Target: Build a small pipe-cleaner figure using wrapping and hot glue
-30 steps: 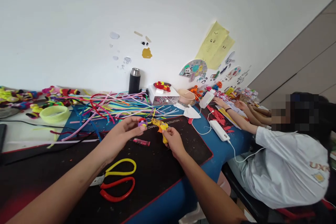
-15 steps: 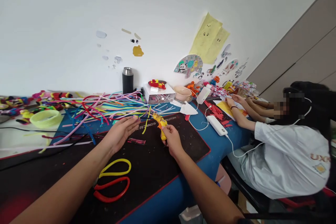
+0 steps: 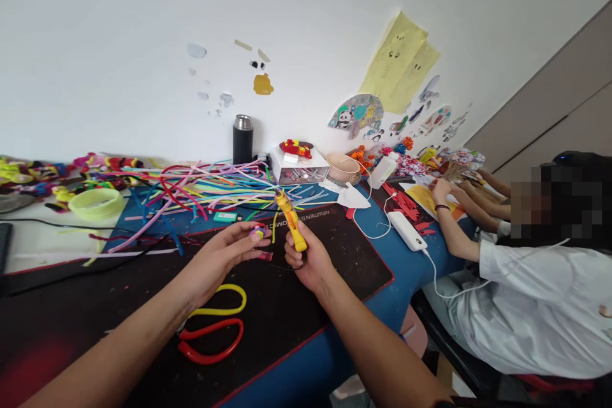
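My right hand [image 3: 313, 261] is closed around a yellow glue gun [image 3: 290, 220], its dark tip pointing up and away from me. In my left hand [image 3: 229, 248], thumb and fingers pinch a small purple and yellow piece [image 3: 259, 231], too small to make out fully. The two hands are apart, above a black desk mat [image 3: 349, 261]. Under my left forearm lie scissors [image 3: 234, 338] with one red and one yellow handle; the blades are hidden. Beyond the hands spreads a heap of coloured pipe cleaners [image 3: 191, 188].
At the wall stand a black thermos [image 3: 243, 143] and a small drawer box [image 3: 301, 172]. A green bowl [image 3: 95, 205] is at left, near several pipe-cleaner figures. To the right are a white power strip [image 3: 408, 229] with cables and a person in a white shirt [image 3: 530, 299].
My left fingers have closed in a pinch, with the purple and yellow piece now plainly visible. The glue gun has tilted more upright in my right hand. The view has shifted slightly left.
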The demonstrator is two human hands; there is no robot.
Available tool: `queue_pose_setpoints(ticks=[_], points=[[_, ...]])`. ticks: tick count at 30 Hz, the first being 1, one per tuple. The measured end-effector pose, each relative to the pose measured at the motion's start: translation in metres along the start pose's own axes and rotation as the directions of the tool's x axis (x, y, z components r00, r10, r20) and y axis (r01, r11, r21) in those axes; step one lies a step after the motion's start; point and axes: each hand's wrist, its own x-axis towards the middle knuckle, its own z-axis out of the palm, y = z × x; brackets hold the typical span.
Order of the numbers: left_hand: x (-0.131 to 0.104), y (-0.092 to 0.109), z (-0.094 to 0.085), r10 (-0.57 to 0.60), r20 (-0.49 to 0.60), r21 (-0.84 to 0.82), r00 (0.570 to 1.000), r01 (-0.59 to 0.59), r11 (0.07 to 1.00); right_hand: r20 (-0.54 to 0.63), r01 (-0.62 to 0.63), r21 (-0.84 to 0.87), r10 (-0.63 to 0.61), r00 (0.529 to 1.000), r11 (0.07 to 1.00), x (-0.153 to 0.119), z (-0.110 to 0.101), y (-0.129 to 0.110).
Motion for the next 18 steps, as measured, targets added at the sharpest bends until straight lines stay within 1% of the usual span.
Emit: queue_pose_setpoints(ticks=[2, 4, 6, 8, 13, 16, 18], points=[[-0.007, 0.000, 0.001, 0.006, 0.023, -0.013, 1.000, -0.006, 1.000, 0.070, -0.044, 0.045, 0.040, 0.997, 0.998, 0.003, 0.013, 0.000], [-0.010, 0.001, -0.003, 0.020, 0.033, -0.040, 0.999, -0.019, 0.999, 0.184, -0.114, 0.130, 0.089, 0.979, 0.985, 0.005, 0.024, -0.001], [-0.011, 0.003, -0.011, 0.029, 0.034, -0.051, 0.999, -0.027, 0.998, 0.248, -0.166, 0.165, 0.122, 0.961, 0.972, 0.007, 0.033, -0.003], [-0.011, 0.006, -0.023, 0.042, 0.019, -0.030, 0.999, -0.041, 0.999, 0.288, -0.200, 0.172, 0.145, 0.947, 0.964, 0.010, 0.039, -0.007], [-0.013, 0.018, -0.055, 0.119, -0.106, 0.129, 0.987, -0.105, 0.986, 0.382, -0.210, 0.125, 0.148, 0.912, 0.970, 0.017, 0.048, -0.016], [-0.016, 0.030, -0.065, 0.195, -0.197, 0.230, 0.961, -0.148, 0.962, 0.414, -0.226, 0.089, 0.170, 0.894, 0.970, 0.024, 0.055, -0.017], [-0.017, 0.037, -0.069, 0.272, -0.225, 0.296, 0.936, -0.200, 0.934, 0.415, -0.219, 0.042, 0.182, 0.891, 0.975, 0.031, 0.060, -0.015]])
